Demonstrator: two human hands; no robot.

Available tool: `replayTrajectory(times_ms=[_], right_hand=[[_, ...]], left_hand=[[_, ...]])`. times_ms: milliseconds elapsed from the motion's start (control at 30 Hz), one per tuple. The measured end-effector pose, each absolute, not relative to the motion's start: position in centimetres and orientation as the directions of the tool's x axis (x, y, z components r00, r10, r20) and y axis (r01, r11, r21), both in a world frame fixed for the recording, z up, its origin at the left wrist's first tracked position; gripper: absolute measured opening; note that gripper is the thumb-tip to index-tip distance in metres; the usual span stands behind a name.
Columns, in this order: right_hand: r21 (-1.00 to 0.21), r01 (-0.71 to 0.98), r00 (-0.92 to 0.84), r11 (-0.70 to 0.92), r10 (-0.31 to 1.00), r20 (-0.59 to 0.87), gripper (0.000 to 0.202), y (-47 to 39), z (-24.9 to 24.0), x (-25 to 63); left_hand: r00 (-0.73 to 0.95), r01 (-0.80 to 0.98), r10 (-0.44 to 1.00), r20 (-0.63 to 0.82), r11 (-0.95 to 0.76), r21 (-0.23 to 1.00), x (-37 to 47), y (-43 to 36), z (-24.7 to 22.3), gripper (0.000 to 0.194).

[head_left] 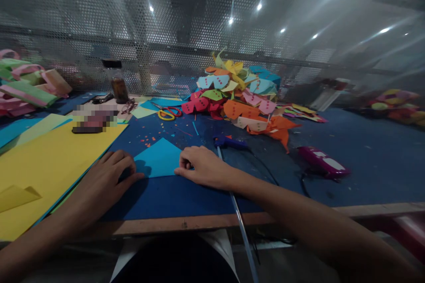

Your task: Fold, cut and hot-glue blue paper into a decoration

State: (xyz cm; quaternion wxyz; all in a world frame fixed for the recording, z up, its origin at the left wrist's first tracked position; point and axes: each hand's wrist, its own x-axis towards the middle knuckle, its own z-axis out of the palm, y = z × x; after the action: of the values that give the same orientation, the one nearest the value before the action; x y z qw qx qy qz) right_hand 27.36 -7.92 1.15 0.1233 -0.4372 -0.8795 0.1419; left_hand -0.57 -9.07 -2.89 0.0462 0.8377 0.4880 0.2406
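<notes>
The blue tabletop (372, 150) carries yellow paper (66, 159), scissors (166, 113), a glue gun (232, 143), a bottle (119, 84) and colorful paper cutouts (245, 106).

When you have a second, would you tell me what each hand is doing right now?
Left hand: loosely open, at the blue folded paper's left corner.
Right hand: curled at its right corner; grip cannot be told.

3 paper heaps (239, 108), 2 hands (197, 166)
Heaps at 10, 1 and 2 o'clock; at 12, 1 blue triangle (161, 159) and 2 scissor handles (165, 118); 1 bottle (120, 90) at 11; 1 glue gun (234, 143) at 1.
</notes>
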Motion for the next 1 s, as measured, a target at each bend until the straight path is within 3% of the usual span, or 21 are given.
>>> replayTrajectory(times_ms=[800,1000], right_hand=[[-0.359,0.729,-0.593,0.582,0.800,0.092,0.022,-7.91,1.14,27.40],[-0.356,0.727,-0.595,0.587,0.797,0.101,0.023,-7.74,0.84,27.47]], left_hand=[[0.423,0.793,0.837,0.347,-0.527,0.305,-1.03,-8.42,-2.84,0.032],[0.406,0.793,0.832,0.379,-0.527,0.305,-0.74,-8.58,-2.89,0.038]])
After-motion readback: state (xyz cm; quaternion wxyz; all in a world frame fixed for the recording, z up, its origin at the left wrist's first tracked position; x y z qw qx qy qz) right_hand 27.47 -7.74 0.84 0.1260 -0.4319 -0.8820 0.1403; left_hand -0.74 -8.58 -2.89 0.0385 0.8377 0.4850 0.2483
